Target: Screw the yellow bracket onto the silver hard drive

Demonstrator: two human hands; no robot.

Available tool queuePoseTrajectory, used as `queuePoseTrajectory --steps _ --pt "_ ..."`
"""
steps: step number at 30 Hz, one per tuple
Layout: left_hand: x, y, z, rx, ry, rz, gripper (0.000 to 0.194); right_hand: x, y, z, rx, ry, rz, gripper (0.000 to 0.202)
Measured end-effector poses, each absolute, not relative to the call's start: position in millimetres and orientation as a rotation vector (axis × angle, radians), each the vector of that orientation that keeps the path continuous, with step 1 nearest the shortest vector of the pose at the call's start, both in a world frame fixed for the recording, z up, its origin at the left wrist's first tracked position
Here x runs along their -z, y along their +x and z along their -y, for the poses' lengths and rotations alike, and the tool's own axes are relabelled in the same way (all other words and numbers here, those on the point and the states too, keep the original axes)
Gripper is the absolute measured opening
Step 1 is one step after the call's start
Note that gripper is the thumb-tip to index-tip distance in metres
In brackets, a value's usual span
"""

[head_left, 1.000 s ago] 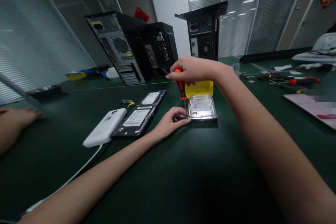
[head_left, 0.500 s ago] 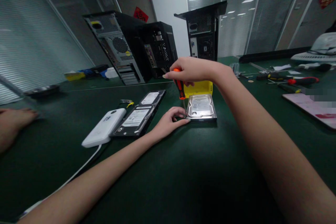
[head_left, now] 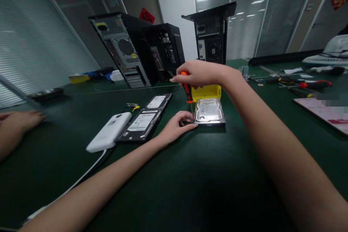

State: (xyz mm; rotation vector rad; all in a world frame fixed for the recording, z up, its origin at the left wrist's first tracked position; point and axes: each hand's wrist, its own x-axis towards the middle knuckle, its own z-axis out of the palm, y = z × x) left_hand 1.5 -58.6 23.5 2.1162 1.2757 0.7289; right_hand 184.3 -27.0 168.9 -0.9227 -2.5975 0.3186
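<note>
A silver hard drive [head_left: 210,110] lies label side up on the green table. Over its near left corner my right hand [head_left: 195,71] is closed around the handle of an orange and black screwdriver [head_left: 188,93]. The screwdriver stands nearly upright, its shaft pointing down at that corner; the tip is too small to make out. My left hand [head_left: 178,127] grips the same corner with thumb and curled fingers, close to the shaft. Just behind the drive is a yellow box [head_left: 210,93]. Two more hard drives [head_left: 141,121] lie end to end on the left.
A white power bank [head_left: 110,132] with a cable lies left of the drives. Another person's hand [head_left: 25,120] rests at the far left. Computer cases [head_left: 133,47] stand behind. To the right are pliers [head_left: 315,85], other tools and a pink-screened tablet [head_left: 323,110].
The view has shifted very slightly. Both my hands keep their places at the screwdriver and drive. The other person's hand at the left has moved a little to the right.
</note>
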Motion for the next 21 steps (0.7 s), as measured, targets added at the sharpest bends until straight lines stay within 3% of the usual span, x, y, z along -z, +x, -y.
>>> queuePoseTrajectory --steps 21 --pt "-21.1 0.1 58.0 -0.728 2.135 -1.266 0.030 -167.6 185.1 30.6 -0.302 -0.895 2.556 0.043"
